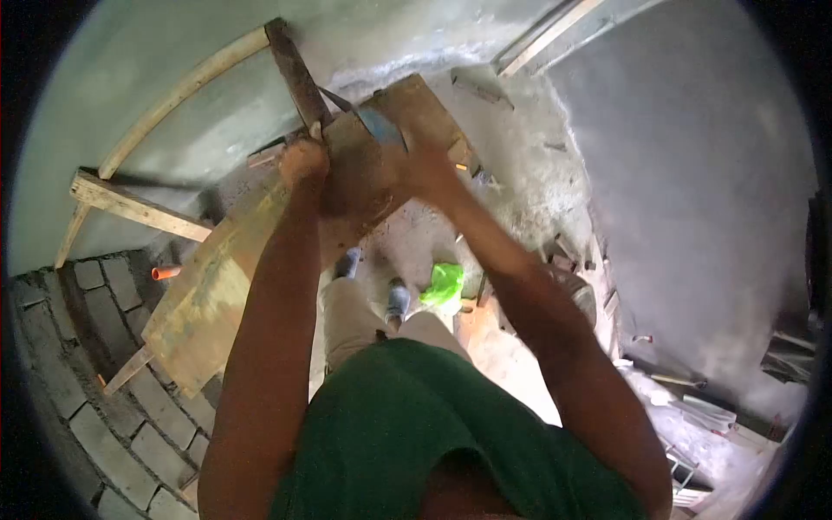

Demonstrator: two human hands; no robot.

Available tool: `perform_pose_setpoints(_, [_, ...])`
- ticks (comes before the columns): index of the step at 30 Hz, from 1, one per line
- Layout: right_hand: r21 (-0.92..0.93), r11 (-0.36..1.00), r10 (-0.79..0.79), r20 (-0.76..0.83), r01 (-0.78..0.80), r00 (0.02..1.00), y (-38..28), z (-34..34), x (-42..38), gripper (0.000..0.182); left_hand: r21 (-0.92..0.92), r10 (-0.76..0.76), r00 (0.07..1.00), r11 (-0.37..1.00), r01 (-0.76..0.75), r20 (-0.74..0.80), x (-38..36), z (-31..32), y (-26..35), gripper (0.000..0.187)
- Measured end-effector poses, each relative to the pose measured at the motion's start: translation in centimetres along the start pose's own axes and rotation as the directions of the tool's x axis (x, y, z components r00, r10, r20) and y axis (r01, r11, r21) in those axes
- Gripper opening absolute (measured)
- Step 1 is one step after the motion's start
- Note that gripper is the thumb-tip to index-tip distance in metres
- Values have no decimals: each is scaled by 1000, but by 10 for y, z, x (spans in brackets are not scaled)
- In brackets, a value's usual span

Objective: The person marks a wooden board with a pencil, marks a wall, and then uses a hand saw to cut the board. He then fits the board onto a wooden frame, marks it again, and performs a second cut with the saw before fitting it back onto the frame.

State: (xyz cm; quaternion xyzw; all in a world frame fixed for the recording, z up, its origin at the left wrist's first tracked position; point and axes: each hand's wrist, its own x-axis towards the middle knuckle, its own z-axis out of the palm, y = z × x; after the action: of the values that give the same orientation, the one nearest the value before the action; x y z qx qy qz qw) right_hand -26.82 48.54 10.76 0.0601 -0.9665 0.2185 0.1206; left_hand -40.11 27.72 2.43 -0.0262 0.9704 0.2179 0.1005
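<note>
My left hand (303,162) is closed around the near end of a dark wooden board (296,74), which slants up toward the wall. My right hand (426,172), blurred by motion, grips what looks like a handsaw. Its tapering blade, with a blue patch (380,128), points up and left toward the board; the handle is hidden in the blur. Beneath both hands lies a broad brown plywood sheet (429,108). A paint-stained plywood panel (204,303) continues to the lower left.
A curved timber strip (186,87) and a wooden beam (143,206) stand by the left wall. An orange pipe end (166,272) sticks out near laid blocks (104,446). A green plastic bag (445,284) lies by my feet, with wood scraps (565,250) to the right.
</note>
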Motion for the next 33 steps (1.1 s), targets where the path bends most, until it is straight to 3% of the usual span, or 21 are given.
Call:
perform_pose_setpoints(2, [157,987,23,-348,34,937,-62,-50,-21,42,-26,-43,999,999,43,-5,-17,-17,30,80])
perform_pose_setpoints(3, [301,939,219,-145,-168,965,-70,-64,-34,39,-14,-90,996,996,90,28,-30,-22,27,81])
perform_pose_setpoints(4, [383,833,394,96,-399,914,-72,-76,-46,37,2,-116,993,993,116,34,-34,-23,15,81])
perform_pose_setpoints(7, [312,854,393,140,-417,909,-71,-106,-47,33,44,-52,994,998,48,96,-24,-14,22,82])
perform_pose_setpoints(10, [295,905,307,42,-305,951,-67,-95,-37,31,105,-29,989,994,14,142,-8,-26,22,83])
perform_pose_setpoints(11, [290,921,273,-6,-260,962,-68,-92,-42,34,46,-43,989,998,37,143,-8,-28,22,82])
perform_pose_setpoints(12, [364,823,412,147,-436,899,-56,-77,-55,39,-17,-51,988,998,54,144,-7,-29,29,82])
perform_pose_setpoints(13, [364,822,416,141,-438,898,-53,-72,-58,39,-16,-43,989,999,45,144,-1,-15,36,82])
perform_pose_setpoints(15, [492,759,455,68,-426,888,-55,-60,-69,32,139,-12,962,989,52,-273,-4,9,47,81])
perform_pose_setpoints(18, [464,734,482,159,-496,862,-60,-66,-70,40,160,12,986,987,15,-167,-13,13,52,83])
perform_pose_setpoints(21, [396,768,474,176,-503,863,-98,-141,-92,42,155,-18,993,987,36,-119,-16,4,61,82])
perform_pose_setpoints(22, [272,768,525,252,-580,813,-110,-178,-113,41,160,-12,995,987,27,-95,-24,9,57,82])
perform_pose_setpoints(23, [266,612,649,370,-745,665,-116,-206,-141,39,176,-14,993,984,34,-113,-21,11,56,81])
perform_pose_setpoints(25, [372,404,759,374,-836,533,-136,-254,-170,41,186,-2,990,982,28,-142,-4,18,53,81])
perform_pose_setpoints(26, [422,455,770,256,-784,585,-147,-260,-172,40,130,5,984,991,18,-177,2,34,44,79])
perform_pose_setpoints(28, [321,545,723,288,-775,628,-150,-258,-164,41,67,19,980,998,-6,-198,11,39,45,78])
perform_pose_setpoints(31, [186,596,692,374,-781,617,-139,-216,-124,44,21,-8,996,1000,10,-90,9,34,38,76])
perform_pose_setpoints(32, [119,690,646,345,-714,681,-136,-197,-105,43,105,118,974,990,-99,-192,17,57,25,74])
perform_pose_setpoints(33, [129,659,659,376,-741,651,-129,-177,-87,42,200,251,928,959,-200,-275,20,72,12,73])
